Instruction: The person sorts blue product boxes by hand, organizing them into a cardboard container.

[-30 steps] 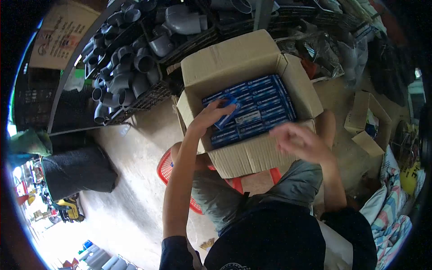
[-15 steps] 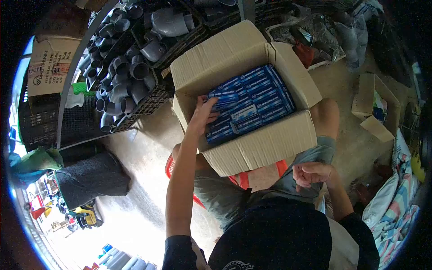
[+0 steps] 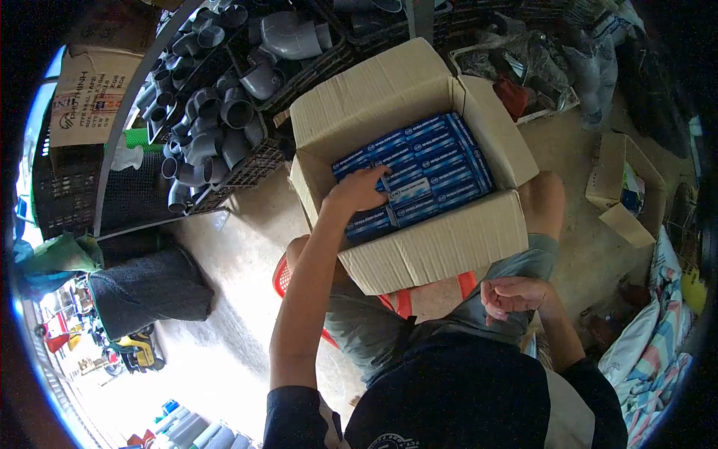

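Note:
An open cardboard carton (image 3: 441, 247) stands in front of me, its flaps folded outward. Several small blue boxes with white print (image 3: 443, 161) lie packed in rows inside it. My left hand (image 3: 359, 191) reaches over the carton's left side and rests on the blue boxes at the left, fingers bent; whether it grips one is hidden beneath the hand. Over my thigh, to the right of the carton's near flap, my right hand (image 3: 514, 295) hangs with its fingers loosely curled and nothing visible in them.
Crates of grey pipe fittings (image 3: 202, 135) stand at the upper left. A tray with plastic bags (image 3: 516, 75) lies behind the carton. A small open box (image 3: 624, 183) and a striped sack (image 3: 651, 329) are on the right. Part of a red basket (image 3: 283, 275) shows below the carton.
The blue box that my left hand held tilted now lies level or is hidden under the hand, which has moved slightly right and down onto the rows. The right hand stays nearly still.

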Action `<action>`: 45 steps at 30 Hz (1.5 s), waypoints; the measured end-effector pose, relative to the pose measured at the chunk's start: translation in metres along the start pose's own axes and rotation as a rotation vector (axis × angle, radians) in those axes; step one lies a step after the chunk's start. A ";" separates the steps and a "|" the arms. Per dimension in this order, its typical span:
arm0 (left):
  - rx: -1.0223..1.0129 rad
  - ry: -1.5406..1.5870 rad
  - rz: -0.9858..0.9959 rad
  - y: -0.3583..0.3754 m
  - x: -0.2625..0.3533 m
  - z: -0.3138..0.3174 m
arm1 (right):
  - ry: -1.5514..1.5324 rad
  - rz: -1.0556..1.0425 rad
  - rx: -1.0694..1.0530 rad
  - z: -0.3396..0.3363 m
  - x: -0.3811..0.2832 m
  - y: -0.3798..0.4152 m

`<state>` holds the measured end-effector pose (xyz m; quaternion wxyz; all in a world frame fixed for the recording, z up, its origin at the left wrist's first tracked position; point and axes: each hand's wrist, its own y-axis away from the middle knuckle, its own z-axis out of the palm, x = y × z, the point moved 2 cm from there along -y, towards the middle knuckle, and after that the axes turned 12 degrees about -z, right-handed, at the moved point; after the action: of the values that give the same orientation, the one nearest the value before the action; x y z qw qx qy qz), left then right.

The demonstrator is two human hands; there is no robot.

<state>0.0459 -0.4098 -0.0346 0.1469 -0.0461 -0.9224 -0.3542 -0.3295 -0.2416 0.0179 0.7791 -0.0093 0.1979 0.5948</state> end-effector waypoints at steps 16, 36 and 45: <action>0.272 -0.112 0.162 0.025 -0.008 -0.016 | -0.023 -0.009 0.009 -0.003 0.000 -0.005; 0.022 0.182 0.003 0.021 -0.015 0.017 | 0.007 0.007 0.166 -0.001 0.003 -0.006; 0.811 0.993 0.255 0.229 0.003 0.000 | 0.029 0.101 0.307 -0.005 0.009 -0.004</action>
<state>0.0859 -0.2395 0.1127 0.6021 0.0730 -0.7926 0.0628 -0.3257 -0.2359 0.0101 0.7375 0.1116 0.2979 0.5958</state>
